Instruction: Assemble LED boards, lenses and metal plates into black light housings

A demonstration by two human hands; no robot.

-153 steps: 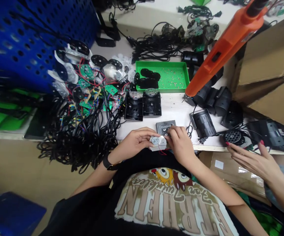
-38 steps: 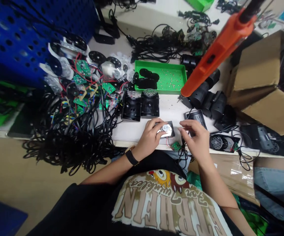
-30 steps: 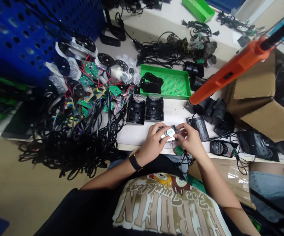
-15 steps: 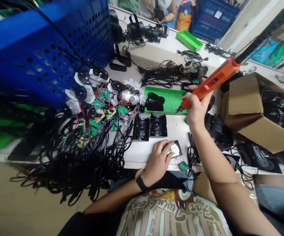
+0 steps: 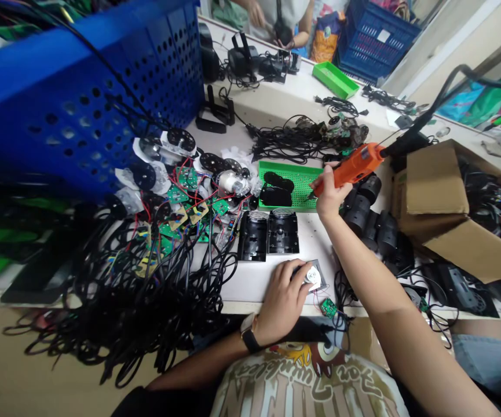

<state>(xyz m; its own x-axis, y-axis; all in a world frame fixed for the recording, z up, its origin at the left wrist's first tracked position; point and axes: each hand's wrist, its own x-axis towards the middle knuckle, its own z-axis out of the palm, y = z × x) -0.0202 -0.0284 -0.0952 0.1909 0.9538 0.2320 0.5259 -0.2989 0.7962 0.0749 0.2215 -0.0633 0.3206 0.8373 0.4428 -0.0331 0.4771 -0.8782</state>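
My right hand (image 5: 332, 194) is wrapped round an orange electric screwdriver (image 5: 357, 165). Its tip points down into a green perforated tray (image 5: 306, 184), where small bits and several flat black oval pieces (image 5: 277, 190) lie. On the bench near its front edge, my left hand (image 5: 285, 292) grips a white round part (image 5: 313, 277) on a small dark square plate, with fingertips at its left side. Thin wires run from that part to a green circuit board (image 5: 329, 307) at the bench edge. Two open black housing halves (image 5: 268, 236) lie just beyond my left hand.
Tangled black cables (image 5: 146, 313), with boards and motors among them, fill the left and hang over the edge. Behind them stands a blue crate (image 5: 102, 92). An open cardboard box (image 5: 435, 185) and black cylindrical housings (image 5: 357, 213) occupy the right. Another person works across the bench.
My right hand and the screwdriver have shifted slightly left, with the screwdriver's tip still over the tray. My left hand keeps its hold on the white part. The view has moved slightly.
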